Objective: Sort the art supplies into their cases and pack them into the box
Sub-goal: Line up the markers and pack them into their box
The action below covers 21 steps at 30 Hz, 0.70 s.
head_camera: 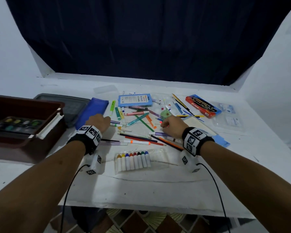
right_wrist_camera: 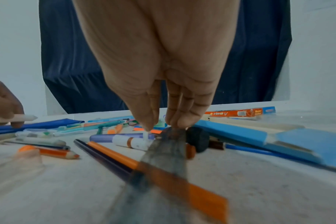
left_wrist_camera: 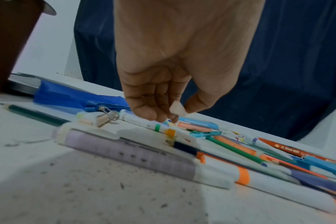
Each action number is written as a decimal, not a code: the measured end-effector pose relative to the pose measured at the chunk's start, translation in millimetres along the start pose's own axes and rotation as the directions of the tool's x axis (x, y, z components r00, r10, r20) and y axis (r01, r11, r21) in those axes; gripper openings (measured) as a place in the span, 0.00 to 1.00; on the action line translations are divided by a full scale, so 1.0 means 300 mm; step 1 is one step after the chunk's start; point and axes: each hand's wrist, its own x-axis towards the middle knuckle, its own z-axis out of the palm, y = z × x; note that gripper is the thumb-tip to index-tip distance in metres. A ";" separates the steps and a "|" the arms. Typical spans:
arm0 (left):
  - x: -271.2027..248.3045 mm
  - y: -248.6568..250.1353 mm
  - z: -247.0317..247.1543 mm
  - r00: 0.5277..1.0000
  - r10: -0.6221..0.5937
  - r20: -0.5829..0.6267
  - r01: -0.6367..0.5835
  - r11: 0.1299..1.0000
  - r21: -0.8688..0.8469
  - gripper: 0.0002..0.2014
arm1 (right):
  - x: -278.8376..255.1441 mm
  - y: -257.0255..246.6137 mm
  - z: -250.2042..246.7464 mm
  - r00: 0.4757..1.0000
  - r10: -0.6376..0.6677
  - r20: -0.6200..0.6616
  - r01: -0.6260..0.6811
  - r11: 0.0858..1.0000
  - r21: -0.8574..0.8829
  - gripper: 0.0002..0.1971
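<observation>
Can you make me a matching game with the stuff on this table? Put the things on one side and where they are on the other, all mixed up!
Things:
1. paint palette
2. blue pencil pouch
3. row of capped markers
4. red box

Places:
A. far right of the pile
B. nearest the person, between the two wrists
C. inside the brown box
D. just beyond the left hand

Right pairs: 1-C, 2-D, 3-B, 4-A
</observation>
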 end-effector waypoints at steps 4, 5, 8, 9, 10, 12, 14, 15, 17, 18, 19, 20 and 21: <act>0.048 -0.064 -0.037 0.996 -0.066 -0.067 0.064 0.998 -0.029 0.18 | 0.113 -0.112 0.016 0.996 -0.078 0.052 0.079 0.997 -0.016 0.10; 0.058 -0.080 -0.045 0.993 -0.083 -0.081 0.082 0.996 -0.015 0.17 | 0.145 -0.144 0.022 0.993 -0.096 0.068 0.098 0.995 -0.021 0.10; 0.075 -0.114 -0.052 0.978 -0.158 -0.138 0.168 0.983 0.069 0.19 | 0.246 -0.242 0.052 0.979 -0.151 0.138 0.160 0.986 -0.050 0.11; 0.076 -0.121 -0.051 0.971 -0.191 -0.142 0.203 0.976 0.075 0.19 | 0.277 -0.276 0.068 0.971 -0.174 0.163 0.190 0.978 -0.083 0.13; 0.086 -0.130 -0.043 0.968 -0.212 -0.132 0.222 0.973 0.068 0.20 | 0.304 -0.307 0.084 0.964 -0.192 0.185 0.218 0.967 -0.132 0.14; 0.119 -0.151 -0.014 0.970 -0.224 -0.090 0.229 0.972 0.052 0.20 | 0.350 -0.360 0.119 0.950 -0.212 0.228 0.263 0.938 -0.225 0.18; 0.150 -0.163 0.002 0.979 -0.197 -0.042 0.199 0.979 0.040 0.21 | 0.387 -0.400 0.160 0.929 -0.234 0.286 0.308 0.918 -0.249 0.23; 0.164 -0.161 0.005 0.985 -0.174 -0.022 0.174 0.985 0.020 0.21 | 0.403 -0.415 0.180 0.921 -0.253 0.297 0.329 0.912 -0.243 0.25; 0.181 -0.147 0.013 0.997 -0.072 0.007 0.073 0.996 -0.053 0.19 | 0.438 -0.431 0.212 0.927 -0.270 0.261 0.327 0.921 -0.210 0.24; 0.188 -0.140 0.016 1.000 -0.011 0.018 0.013 0.994 -0.104 0.16 | 0.456 -0.435 0.223 0.937 -0.267 0.225 0.309 0.935 -0.176 0.22; 0.187 -0.131 0.011 0.999 0.034 0.020 -0.030 0.986 -0.164 0.13 | 0.470 -0.443 0.229 0.942 -0.272 0.197 0.303 0.941 -0.150 0.19; 0.190 -0.131 0.006 0.998 0.067 0.008 -0.064 0.972 -0.225 0.10 | 0.489 -0.447 0.239 0.943 -0.279 0.180 0.305 0.943 -0.132 0.15; 0.196 -0.138 -0.002 0.998 0.067 -0.009 -0.066 0.957 -0.282 0.09 | 0.502 -0.454 0.243 0.942 -0.288 0.173 0.312 0.940 -0.137 0.12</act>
